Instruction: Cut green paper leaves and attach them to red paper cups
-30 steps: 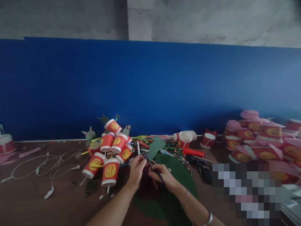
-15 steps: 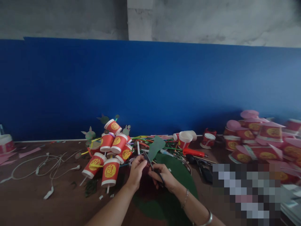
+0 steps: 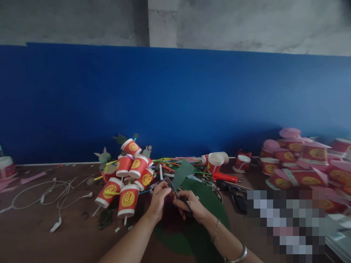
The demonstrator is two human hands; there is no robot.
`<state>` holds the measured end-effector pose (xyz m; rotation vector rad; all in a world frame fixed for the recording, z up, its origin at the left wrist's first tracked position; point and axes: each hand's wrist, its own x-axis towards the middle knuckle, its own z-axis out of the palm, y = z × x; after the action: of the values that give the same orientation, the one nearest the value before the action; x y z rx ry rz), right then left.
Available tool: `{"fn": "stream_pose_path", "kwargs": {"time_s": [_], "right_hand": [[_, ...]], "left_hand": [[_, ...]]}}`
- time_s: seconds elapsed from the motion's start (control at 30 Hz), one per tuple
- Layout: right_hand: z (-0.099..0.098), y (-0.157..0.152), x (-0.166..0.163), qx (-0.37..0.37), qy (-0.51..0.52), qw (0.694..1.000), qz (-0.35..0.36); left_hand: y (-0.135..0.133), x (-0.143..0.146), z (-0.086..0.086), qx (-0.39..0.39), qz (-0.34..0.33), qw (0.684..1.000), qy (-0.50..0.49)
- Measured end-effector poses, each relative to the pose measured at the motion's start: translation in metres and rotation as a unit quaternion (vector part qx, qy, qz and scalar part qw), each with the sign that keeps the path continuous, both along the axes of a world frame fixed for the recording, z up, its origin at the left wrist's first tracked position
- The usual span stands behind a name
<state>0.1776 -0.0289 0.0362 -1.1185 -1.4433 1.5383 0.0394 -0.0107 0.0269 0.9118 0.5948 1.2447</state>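
The left hand point(image 3: 159, 201) is pinching the lower end of a green paper piece point(image 3: 184, 171) between thumb and fingers, and the piece is rising from the fingertips toward the table's far edge, leaning to the right. The right hand point(image 3: 189, 206) is gripping a pair of scissors point(image 3: 175, 191) by the dark handles, fingers curling around them, while the blades are pointing toward the far edge and slanting left, just beside the left fingertips; whether they are touching the paper is hard to tell. A large dark green sheet point(image 3: 219, 215) with a curved edge is lying beneath the right hand. Behind the hands, a tangle of coloured sticks point(image 3: 164, 159) is stretching along the table's far edge, with a red tool point(image 3: 227, 178) lying at its right. Left of the hands, red cups point(image 3: 128, 200) are leaning together in a cluster, and white earphones point(image 3: 56, 224) are sprawling toward the table's left edge. Toward its right edge, cups with pink paper point(image 3: 314, 157) are standing heaped near the far edge.
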Motion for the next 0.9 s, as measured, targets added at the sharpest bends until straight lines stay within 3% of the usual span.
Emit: {"fn": "stream_pose_path", "kwargs": {"time_s": [0.63,0.9], "right_hand": [[-0.004,0.005,0.013,0.011,-0.018,0.999,0.049],[-0.003,0.006,0.018,0.005,-0.031,0.998,0.061]], "left_hand": [[0.001,-0.003,0.007,-0.100,-0.039,0.993,-0.042],[0.004,-0.004,-0.001,-0.094,-0.053,0.993,-0.038]]}}
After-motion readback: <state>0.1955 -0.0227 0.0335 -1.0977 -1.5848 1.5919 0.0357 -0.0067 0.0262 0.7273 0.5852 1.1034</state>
